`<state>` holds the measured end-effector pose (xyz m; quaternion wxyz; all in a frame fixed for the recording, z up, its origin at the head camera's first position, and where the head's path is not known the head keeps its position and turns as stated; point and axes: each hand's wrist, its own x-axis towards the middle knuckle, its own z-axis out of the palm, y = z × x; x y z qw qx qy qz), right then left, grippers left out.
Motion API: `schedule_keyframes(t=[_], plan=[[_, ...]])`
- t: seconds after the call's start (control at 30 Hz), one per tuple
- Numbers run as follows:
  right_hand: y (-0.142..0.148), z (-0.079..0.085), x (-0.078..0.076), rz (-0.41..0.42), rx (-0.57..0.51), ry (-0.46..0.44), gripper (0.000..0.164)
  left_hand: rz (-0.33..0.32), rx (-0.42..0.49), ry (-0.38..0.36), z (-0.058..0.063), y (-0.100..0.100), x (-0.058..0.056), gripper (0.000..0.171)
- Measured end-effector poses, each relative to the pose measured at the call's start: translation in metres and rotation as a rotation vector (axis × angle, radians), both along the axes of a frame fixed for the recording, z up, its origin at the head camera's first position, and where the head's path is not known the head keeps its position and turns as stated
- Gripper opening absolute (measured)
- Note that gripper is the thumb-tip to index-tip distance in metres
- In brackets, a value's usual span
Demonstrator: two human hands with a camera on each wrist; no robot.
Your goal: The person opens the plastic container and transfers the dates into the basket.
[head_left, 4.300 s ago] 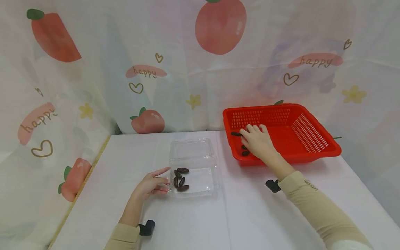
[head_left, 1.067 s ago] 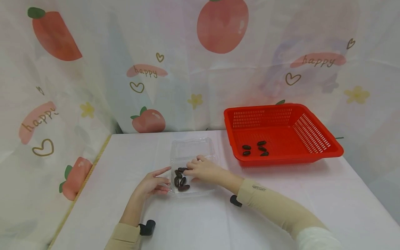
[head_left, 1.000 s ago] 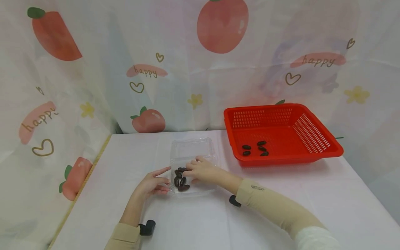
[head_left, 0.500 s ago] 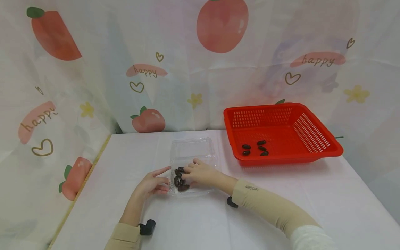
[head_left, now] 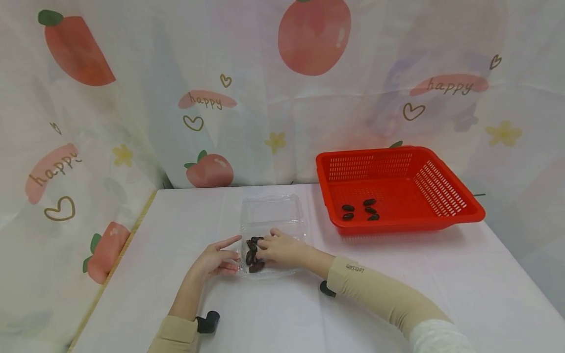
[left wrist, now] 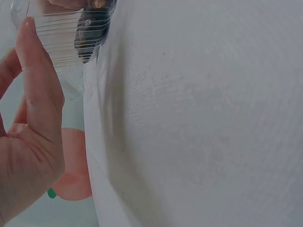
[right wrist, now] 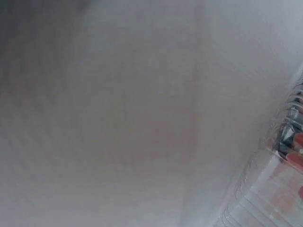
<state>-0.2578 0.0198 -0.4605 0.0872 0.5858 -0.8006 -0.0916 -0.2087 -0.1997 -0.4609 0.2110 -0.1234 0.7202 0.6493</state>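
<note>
In the head view my left hand (head_left: 216, 261) rests its fingers against the left side of a clear plastic clamshell box (head_left: 282, 272), whose lid is folded back. The left wrist view shows its long, straight fingers (left wrist: 40, 90) touching the ridged wall. My right hand (head_left: 284, 249) reaches into the box from the right, fingertips among several dark brown dates (head_left: 250, 257) clustered at the left side. One date (head_left: 256, 266) lies tilted at the near end of the cluster. Fingertips (right wrist: 297, 160) show beside a date through the box wall in the right wrist view; I cannot tell whether they pinch one.
A red perforated basket (head_left: 410, 225) stands at the back right, with several more dates (head_left: 370, 210) in its left part. A white cloth covers the table (head_left: 265, 314). Behind hangs a printed fruit curtain (head_left: 251, 59). A black wrist camera (head_left: 208, 322) sits on my left wrist.
My right hand came from the basket to the box, then shifted slightly left and nearer among the dates. The nearest dates have moved left and tilted. My left hand stays put.
</note>
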Motion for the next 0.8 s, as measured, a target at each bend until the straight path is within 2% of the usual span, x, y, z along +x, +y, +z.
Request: schedule_keyframes(t=[0.43, 0.6, 0.8], plan=[[-0.0009, -0.0008, 0.0012, 0.073, -0.033, 0.037, 0.02, -0.019, 0.014, 0.009, 0.0022, -0.0001, 0.0012, 0.059], [-0.0036, -0.0021, 0.0024, 0.074, -0.021, 0.053, 0.019, -0.022, 0.012, 0.013, 0.0024, 0.0, 0.0011, 0.059], [-0.0047, -0.002, 0.0044, 0.063, -0.031, 0.018, 0.02, -0.015, 0.006, 0.014, 0.0013, -0.0001, 0.0009, 0.059]])
